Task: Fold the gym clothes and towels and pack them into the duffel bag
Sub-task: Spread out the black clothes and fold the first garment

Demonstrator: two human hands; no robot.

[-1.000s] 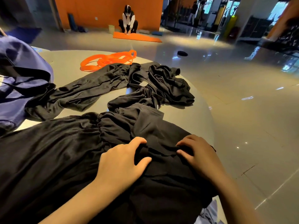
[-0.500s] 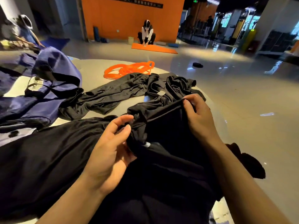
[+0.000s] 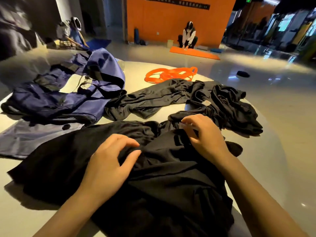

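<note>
A large black garment (image 3: 164, 182) lies rumpled on the white round table (image 3: 266, 168) right in front of me. My left hand (image 3: 109, 165) rests on its middle, a bunch of cloth caught between thumb and curled fingers. My right hand (image 3: 205, 139), a little blurred, grips a fold at the garment's far edge with bent fingers. A second black garment (image 3: 153, 100) lies crumpled and stretched out behind it. The navy duffel bag (image 3: 71, 96) slumps open at the left of the table.
Orange resistance bands (image 3: 171, 74) lie at the table's far side. A grey cloth (image 3: 29, 137) lies flat under the bag at the left. The table's rounded edge drops to a glossy floor on the right. Two people crouch far off near an orange wall.
Both hands have come down from lifting the garment's edge and now press it low on the table. The view has swung left, showing more of the duffel bag.
</note>
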